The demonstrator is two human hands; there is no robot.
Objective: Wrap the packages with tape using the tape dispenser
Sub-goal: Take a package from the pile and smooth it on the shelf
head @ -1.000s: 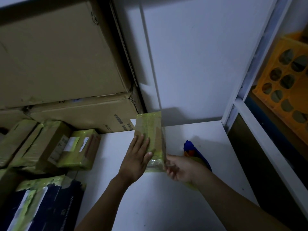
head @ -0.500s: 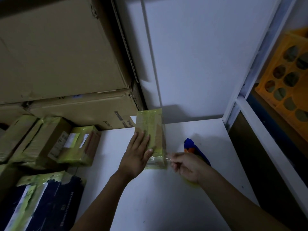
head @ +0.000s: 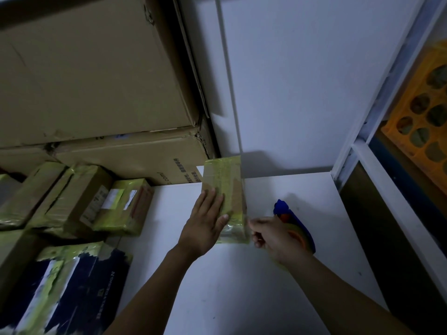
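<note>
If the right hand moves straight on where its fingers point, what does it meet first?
The right hand would probably meet the near right edge of the small brown cardboard package wrapped in yellowish tape; depth is unclear.

Large brown cardboard boxes stand stacked against the white wall; an orange holed plastic crate sits far right.

Light: dim, bluish, from the left.
Shadows: package throws a soft one rightward on the wall.
Edges: bowed by wide lens.
Focus: slightly soft.
</note>
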